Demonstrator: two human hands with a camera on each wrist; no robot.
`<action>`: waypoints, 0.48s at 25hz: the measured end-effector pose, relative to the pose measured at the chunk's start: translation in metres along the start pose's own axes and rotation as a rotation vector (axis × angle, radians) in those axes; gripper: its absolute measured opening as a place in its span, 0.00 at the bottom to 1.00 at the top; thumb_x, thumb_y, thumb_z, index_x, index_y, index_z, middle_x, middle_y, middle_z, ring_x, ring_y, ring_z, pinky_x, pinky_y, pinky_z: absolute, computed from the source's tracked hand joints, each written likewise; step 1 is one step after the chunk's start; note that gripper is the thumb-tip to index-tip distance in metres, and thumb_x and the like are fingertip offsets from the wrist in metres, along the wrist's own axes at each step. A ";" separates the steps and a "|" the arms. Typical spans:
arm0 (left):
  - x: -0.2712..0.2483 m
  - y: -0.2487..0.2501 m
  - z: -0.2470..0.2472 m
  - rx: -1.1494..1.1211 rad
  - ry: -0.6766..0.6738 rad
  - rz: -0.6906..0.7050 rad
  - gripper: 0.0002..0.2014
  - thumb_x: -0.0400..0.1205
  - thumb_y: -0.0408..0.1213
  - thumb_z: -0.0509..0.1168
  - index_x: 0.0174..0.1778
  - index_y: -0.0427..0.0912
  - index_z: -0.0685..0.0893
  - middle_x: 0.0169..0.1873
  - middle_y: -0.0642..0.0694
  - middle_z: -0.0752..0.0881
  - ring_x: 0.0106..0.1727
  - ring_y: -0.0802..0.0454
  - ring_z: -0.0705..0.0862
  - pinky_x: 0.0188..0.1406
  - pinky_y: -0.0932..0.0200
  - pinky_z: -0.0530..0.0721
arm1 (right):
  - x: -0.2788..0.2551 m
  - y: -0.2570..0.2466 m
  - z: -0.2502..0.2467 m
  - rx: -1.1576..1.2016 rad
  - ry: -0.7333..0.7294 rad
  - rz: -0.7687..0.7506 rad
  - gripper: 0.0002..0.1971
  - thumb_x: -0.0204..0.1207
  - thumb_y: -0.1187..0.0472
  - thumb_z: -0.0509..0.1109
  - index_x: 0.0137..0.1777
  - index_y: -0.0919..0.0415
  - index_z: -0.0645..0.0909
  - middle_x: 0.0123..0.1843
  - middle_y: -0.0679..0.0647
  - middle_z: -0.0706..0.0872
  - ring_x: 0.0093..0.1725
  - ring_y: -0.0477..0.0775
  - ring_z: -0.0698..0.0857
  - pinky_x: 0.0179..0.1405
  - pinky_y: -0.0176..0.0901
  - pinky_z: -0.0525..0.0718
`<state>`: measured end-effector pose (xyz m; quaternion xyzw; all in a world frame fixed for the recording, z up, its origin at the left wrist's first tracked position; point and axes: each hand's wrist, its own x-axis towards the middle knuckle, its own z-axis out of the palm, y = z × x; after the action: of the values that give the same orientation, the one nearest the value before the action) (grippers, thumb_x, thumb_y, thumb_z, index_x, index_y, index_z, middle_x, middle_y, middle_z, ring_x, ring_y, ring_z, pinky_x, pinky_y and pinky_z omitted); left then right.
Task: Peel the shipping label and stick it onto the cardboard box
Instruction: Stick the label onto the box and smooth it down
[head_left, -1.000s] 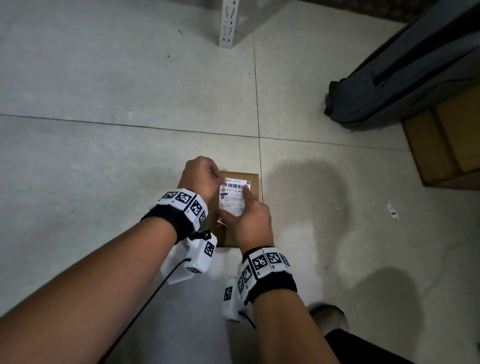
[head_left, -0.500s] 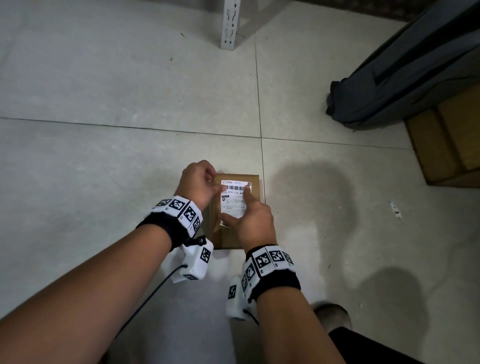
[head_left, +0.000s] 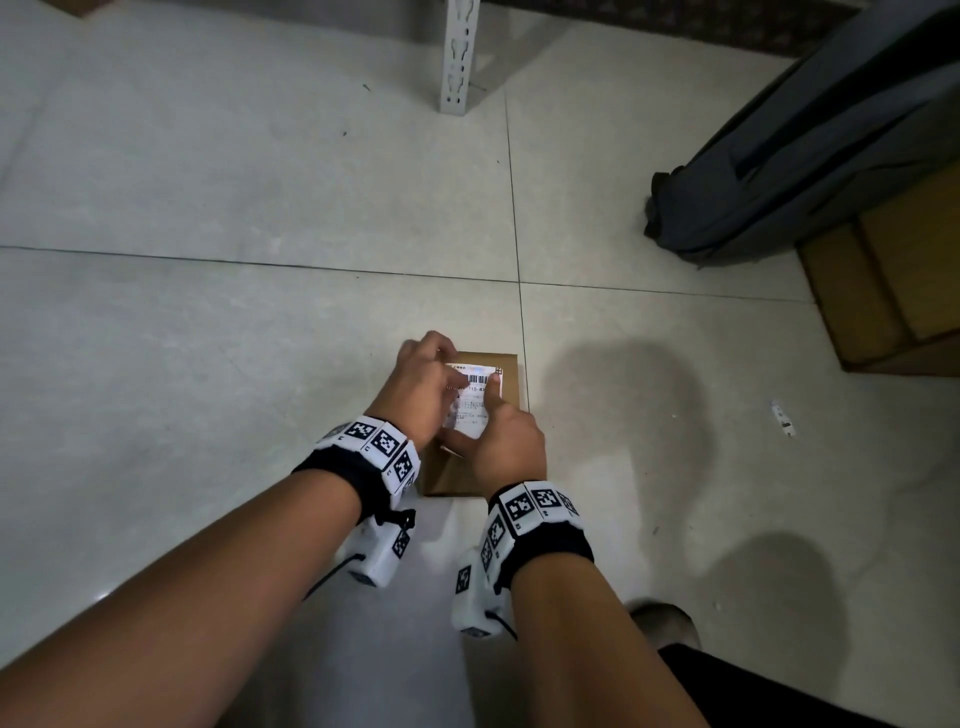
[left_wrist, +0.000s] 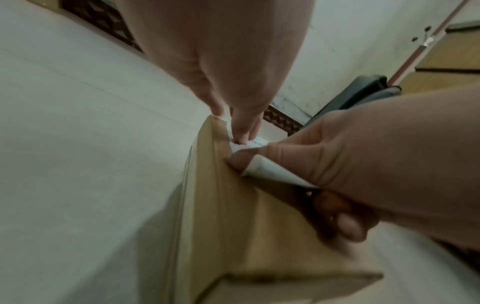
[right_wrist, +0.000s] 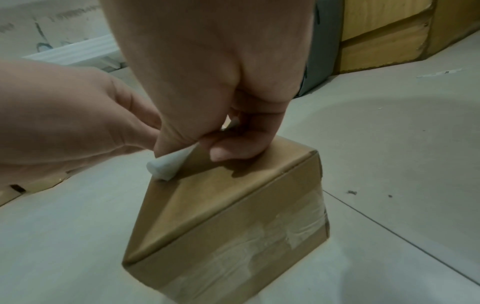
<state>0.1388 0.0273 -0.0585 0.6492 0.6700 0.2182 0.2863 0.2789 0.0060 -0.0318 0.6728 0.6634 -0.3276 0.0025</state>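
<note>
Left hand (head_left: 423, 387) fingertips flat, pressing label (head_left: 470, 402) onto box (head_left: 511, 382); right hand (head_left: 501, 441) pinches curled near edge, seen only at wrists.

The setting is a storeroom or packing area. Indicators: a bare tiled floor (head_left: 208, 208), the slotted white steel upright (head_left: 457, 57) of a rack at the far side, and wooden crates (head_left: 893, 291) at the right beside a grey bag (head_left: 779, 171).
</note>
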 end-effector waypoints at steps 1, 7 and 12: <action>-0.001 -0.001 -0.002 0.033 -0.045 0.023 0.11 0.79 0.29 0.69 0.55 0.42 0.90 0.65 0.41 0.79 0.65 0.45 0.77 0.61 0.75 0.70 | -0.001 0.000 -0.002 0.001 0.004 0.006 0.49 0.75 0.37 0.75 0.91 0.52 0.57 0.64 0.59 0.87 0.66 0.62 0.86 0.58 0.49 0.83; -0.023 -0.012 -0.013 0.150 -0.162 0.175 0.17 0.86 0.39 0.62 0.72 0.47 0.83 0.81 0.45 0.73 0.80 0.43 0.71 0.77 0.45 0.73 | -0.009 0.002 -0.008 0.105 -0.021 0.015 0.48 0.75 0.38 0.76 0.91 0.48 0.59 0.74 0.55 0.86 0.71 0.60 0.84 0.67 0.49 0.81; -0.025 -0.016 -0.015 0.254 -0.300 0.199 0.31 0.82 0.27 0.62 0.82 0.49 0.70 0.87 0.50 0.58 0.86 0.47 0.60 0.82 0.46 0.68 | -0.005 0.009 -0.004 0.512 0.080 0.086 0.25 0.82 0.55 0.74 0.78 0.55 0.78 0.65 0.54 0.92 0.64 0.60 0.90 0.60 0.38 0.86</action>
<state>0.1167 0.0031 -0.0553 0.7682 0.5747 0.0604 0.2757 0.2888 0.0023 -0.0299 0.6915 0.5292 -0.4576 -0.1799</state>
